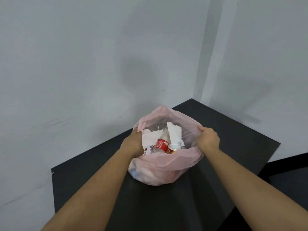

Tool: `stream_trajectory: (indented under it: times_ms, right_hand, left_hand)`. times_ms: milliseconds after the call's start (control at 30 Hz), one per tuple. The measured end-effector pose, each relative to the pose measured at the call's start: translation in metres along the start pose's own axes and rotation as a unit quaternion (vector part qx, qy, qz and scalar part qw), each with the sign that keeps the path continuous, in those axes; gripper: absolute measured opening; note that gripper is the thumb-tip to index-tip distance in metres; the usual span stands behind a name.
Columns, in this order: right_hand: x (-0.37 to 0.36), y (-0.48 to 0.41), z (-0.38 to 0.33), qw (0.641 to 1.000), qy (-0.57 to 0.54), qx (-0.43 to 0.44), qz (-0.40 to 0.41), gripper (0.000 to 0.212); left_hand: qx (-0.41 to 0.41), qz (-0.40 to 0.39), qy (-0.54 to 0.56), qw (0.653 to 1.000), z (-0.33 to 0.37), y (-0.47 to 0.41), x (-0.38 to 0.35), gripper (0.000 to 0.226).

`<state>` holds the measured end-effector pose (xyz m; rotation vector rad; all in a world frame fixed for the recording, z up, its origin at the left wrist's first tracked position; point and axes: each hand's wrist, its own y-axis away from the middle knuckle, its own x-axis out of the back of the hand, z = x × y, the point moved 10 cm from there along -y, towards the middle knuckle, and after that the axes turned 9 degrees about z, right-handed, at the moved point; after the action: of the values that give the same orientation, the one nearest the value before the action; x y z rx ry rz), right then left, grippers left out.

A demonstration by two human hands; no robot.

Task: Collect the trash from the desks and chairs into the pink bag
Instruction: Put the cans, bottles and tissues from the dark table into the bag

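Black desk in a grey-walled corner carries the pink bag, translucent and open. Left hand and right hand each grip its rim; crumpled paper and a red-labelled bottle show inside.

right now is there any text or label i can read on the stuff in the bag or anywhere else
Nothing can be quoted as it reads.
Red label on the clear plastic bottle in the pink bag: pale print, too blurred to read.
Can beside the bottle: a yellow and red band near its rim, lettering too small to read.
White crumpled paper: no print visible.
Black desk and wall: no writing or signs.
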<state>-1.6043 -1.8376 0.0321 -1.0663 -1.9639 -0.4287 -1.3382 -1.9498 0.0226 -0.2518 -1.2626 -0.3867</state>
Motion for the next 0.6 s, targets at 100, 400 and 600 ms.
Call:
stream_trajectory:
  times_ms: [100, 400, 600]
  right_hand:
    - [0.01, 0.006, 0.032, 0.999, 0.048, -0.012, -0.01, 0.055]
    - [0.08, 0.006, 0.047, 0.998, 0.045, 0.035, -0.022, 0.06]
    - [0.195, 0.032, 0.117, 0.991, 0.071, -0.043, 0.106, 0.044]
  left_hand:
    - [-0.013, -0.019, -0.019, 1.0, 0.017, 0.006, -0.014, 0.069]
    - [-0.014, 0.064, -0.148, 0.987, 0.073, 0.037, 0.045, 0.066]
    - [-0.247, 0.086, -0.026, 0.965, 0.171, 0.099, 0.038, 0.07]
